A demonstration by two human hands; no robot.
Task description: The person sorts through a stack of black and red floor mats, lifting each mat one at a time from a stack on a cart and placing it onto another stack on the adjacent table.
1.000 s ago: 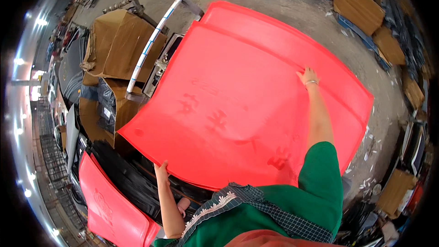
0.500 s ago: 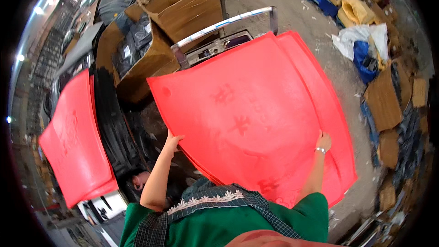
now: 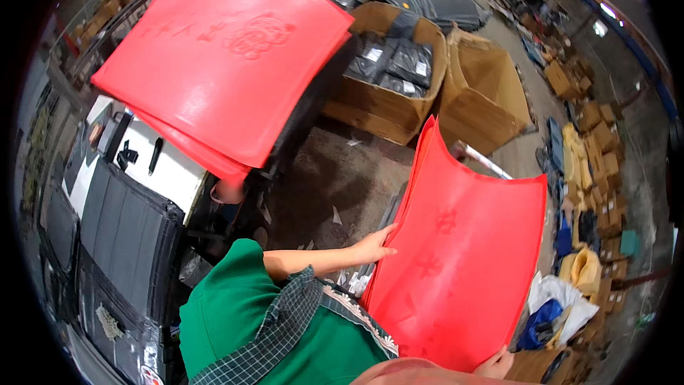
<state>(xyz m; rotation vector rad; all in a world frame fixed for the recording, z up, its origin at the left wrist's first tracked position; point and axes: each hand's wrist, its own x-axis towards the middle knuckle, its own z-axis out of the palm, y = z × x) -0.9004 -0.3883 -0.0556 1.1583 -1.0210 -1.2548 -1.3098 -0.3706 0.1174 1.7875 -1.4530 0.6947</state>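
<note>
A red mat [image 3: 463,257] with embossed marks lies in front of me on the right, with more red layers at its left edge. My left hand [image 3: 376,244] is closed on its left edge, the thumb on top and the other fingers hidden underneath. At the lower right edge, my right hand [image 3: 495,363] grips the same mat; part of that hand is cut off by the mat and the frame. Another stack of red mats [image 3: 228,64], the top one embossed too, rests on a table at the upper left.
An open cardboard box [image 3: 385,103] holds black plastic-wrapped packs, beside an empty carton [image 3: 481,89]. A pale cart handle [image 3: 483,160] shows behind the mat. Dark grey panels [image 3: 128,235] stand at left, near black tools on a white tabletop [image 3: 171,178]. Cartons and sacks line the right.
My view has turned left, bringing the second red stack into fuller sight. My left hand has shifted along the mat's left edge, and the right hand now holds its lower right edge.
</note>
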